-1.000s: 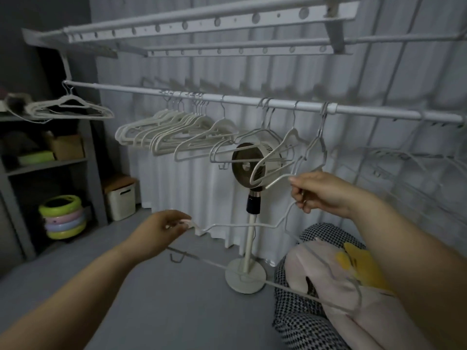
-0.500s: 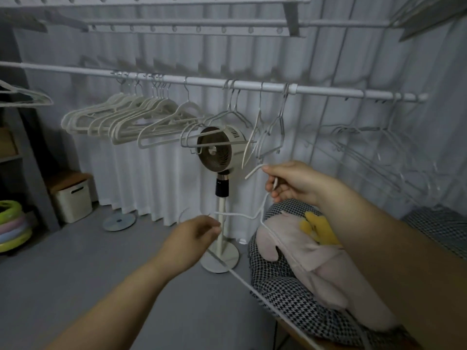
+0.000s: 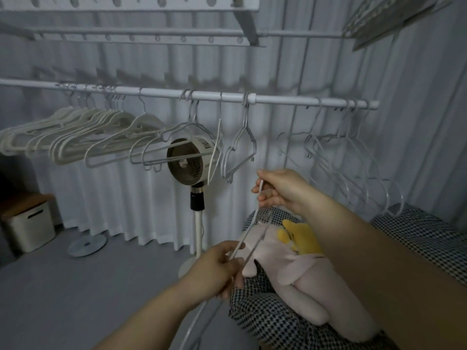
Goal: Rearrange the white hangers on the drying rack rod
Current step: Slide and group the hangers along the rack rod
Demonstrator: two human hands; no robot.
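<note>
A white rod (image 3: 278, 100) runs across the drying rack. Several white hangers (image 3: 75, 145) crowd its left part, a few wire ones (image 3: 240, 147) hang near the middle, and clear ones (image 3: 353, 168) hang at the right. One thin white hanger (image 3: 249, 229) is off the rod, edge-on between my hands. My right hand (image 3: 280, 192) pinches its upper end below the middle of the rod. My left hand (image 3: 217, 270) grips its lower part, nearer to me.
A standing fan (image 3: 188, 170) stands behind the middle hangers, in front of a white curtain. A pink and yellow plush toy (image 3: 298, 261) lies on a checked cushion (image 3: 273, 324) at lower right. A white bin (image 3: 27, 226) sits on the floor at left.
The view swung right. Both hands drew closer together, and the loose hanger turned from lying wide across to edge-on. My left hand rose toward my right hand.
</note>
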